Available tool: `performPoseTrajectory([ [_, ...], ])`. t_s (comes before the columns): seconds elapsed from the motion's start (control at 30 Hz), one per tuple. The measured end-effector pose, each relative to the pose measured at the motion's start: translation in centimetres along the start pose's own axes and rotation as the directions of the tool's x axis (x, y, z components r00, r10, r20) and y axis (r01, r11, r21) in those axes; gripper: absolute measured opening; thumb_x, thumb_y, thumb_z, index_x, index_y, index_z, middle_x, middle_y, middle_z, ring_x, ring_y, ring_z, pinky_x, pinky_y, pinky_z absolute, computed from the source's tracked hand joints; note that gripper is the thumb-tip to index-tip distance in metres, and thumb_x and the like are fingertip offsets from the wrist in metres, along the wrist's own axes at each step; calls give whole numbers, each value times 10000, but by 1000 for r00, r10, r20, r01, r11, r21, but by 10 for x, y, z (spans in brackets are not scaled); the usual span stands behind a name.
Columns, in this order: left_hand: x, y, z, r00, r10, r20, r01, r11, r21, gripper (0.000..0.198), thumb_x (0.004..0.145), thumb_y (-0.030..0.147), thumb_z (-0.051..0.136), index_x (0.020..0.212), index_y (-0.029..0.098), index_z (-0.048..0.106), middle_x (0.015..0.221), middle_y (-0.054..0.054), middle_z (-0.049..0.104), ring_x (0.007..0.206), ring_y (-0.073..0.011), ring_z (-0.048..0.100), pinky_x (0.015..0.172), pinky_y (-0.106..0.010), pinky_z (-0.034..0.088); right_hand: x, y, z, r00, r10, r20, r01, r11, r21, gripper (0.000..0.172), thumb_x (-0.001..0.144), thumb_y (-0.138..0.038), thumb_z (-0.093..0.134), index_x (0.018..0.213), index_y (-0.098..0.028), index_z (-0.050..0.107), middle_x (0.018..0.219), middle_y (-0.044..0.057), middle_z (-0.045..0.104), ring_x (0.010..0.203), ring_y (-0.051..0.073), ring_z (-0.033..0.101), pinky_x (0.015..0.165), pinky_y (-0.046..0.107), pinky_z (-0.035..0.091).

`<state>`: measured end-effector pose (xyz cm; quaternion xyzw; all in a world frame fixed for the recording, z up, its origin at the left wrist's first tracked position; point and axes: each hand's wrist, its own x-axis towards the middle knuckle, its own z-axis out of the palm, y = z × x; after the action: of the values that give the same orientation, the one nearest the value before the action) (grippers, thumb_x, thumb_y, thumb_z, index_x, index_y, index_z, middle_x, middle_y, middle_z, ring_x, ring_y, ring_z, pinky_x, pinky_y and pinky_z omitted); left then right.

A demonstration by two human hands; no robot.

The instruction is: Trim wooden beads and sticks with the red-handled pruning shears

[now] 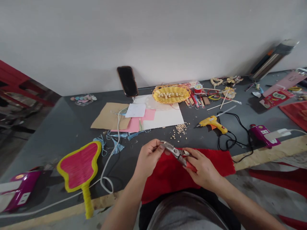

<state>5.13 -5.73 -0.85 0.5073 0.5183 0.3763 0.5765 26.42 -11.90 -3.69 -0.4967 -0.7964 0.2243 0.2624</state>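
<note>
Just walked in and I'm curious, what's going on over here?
One person is working with bare hands at a grey table. Their left hand holds the metal head of red-handled pliers, and their right hand is around the red handle, both above a red fuzzy cloth. Nearby are a yellow hot glue gun, a scatter of wooden beads, and a yellow wicker basket.
</note>
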Motion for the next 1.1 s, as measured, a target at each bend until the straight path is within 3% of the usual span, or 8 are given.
performPoseTrajectory([
  [0.1, 1, 2, -1, 994, -93, 59, 101, 985, -139, 280, 762, 419, 652, 719, 151, 581, 579, -17, 645, 395, -45, 263, 403, -196, 189, -1, 0, 1, 1000, -12, 0, 12, 1000, -3, 208, 847, -126, 553, 1019, -205, 642, 1213, 127, 613, 1151, 269, 577, 964, 442, 513],
  [0.3, 1, 4, -2, 987, -138, 78, 148, 977, -151, 321, 722, 444, 691, 711, 148, 565, 556, -25, 645, 393, -40, 268, 405, -192, 206, -1, 3, 3, 997, -56, -57, 57, 998, 12, 265, 829, -96, 527, 1042, -202, 645, 1124, 124, 636, 1053, 248, 627, 907, 395, 547],
  [0.5, 2, -3, 2, 997, -80, 22, 81, 995, -65, 273, 793, 424, 623, 786, 151, 617, 625, -12, 657, 415, -58, 317, 426, -203, 240, 1, 9, 3, 999, -32, -32, 33, 999, 34, 255, 816, -66, 519, 997, -202, 638, 1049, 100, 641, 973, 226, 645, 849, 360, 565],
  [0.7, 1, 0, 5, 994, 23, -107, -13, 995, 94, 194, 788, 352, 632, 731, 173, 588, 529, 44, 544, 436, -75, 383, 447, -202, 267, 0, 10, 3, 1000, 12, -12, -13, 998, -55, 274, 817, -86, 534, 1045, -207, 627, 1210, 109, 606, 1082, 257, 602, 938, 425, 527],
  [0.8, 2, 2, 4, 999, -25, -37, 25, 1000, -5, 215, 785, 371, 623, 735, 167, 576, 595, 5, 632, 411, -60, 347, 431, -201, 247, -1, 9, 1, 999, 5, 35, -3, 998, -59, 290, 820, -81, 523, 1066, -204, 616, 1266, 117, 578, 1144, 271, 567, 974, 464, 500],
  [0.9, 3, 5, 1, 987, -141, 79, 153, 974, -166, 264, 735, 390, 668, 717, 167, 526, 557, -9, 648, 371, -36, 265, 402, -190, 185, -2, 8, -1, 999, -10, 54, 13, 998, -56, 292, 812, -78, 525, 1059, -200, 621, 1250, 126, 581, 1153, 277, 559, 970, 474, 501],
  [1.1, 4, 8, -4, 959, -227, 172, 263, 936, -232, 315, 672, 381, 729, 713, 161, 507, 509, -11, 634, 355, -16, 226, 394, -182, 128, -4, 10, 2, 999, -41, 5, 41, 999, 24, 276, 814, -57, 505, 1026, -185, 628, 1127, 120, 601, 1059, 240, 589, 925, 390, 526],
])
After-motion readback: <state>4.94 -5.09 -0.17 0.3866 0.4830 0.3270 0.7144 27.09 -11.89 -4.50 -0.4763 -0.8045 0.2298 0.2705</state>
